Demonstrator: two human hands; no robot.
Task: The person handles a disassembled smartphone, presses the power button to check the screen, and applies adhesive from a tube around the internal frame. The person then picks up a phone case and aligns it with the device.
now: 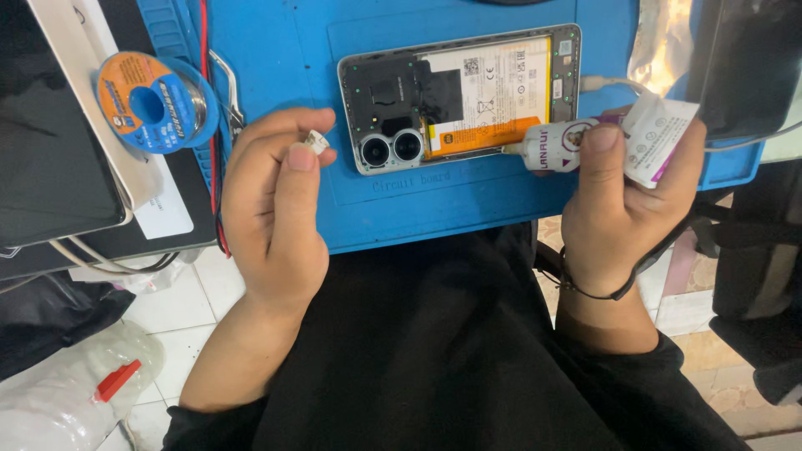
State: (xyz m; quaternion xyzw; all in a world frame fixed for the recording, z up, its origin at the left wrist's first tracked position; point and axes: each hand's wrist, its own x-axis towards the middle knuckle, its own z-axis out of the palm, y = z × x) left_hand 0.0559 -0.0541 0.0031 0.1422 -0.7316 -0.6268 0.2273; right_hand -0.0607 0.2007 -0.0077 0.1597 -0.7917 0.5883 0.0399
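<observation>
An opened phone (458, 96) lies back-side up on a blue work mat (276, 50), its battery and twin camera lenses showing. My right hand (622, 209) grips a small white glue tube (585, 135), whose nozzle touches the phone's lower edge by the battery. My left hand (280, 209) pinches a small white cap (317, 142) between thumb and fingers, just left of the phone.
A blue solder spool (154, 102) sits at the mat's left edge, beside a dark tablet (50, 142) and cables. A white cable (610, 82) runs from the phone's right end. A clear plastic bottle with a red part (75, 392) lies on the tiled floor at lower left.
</observation>
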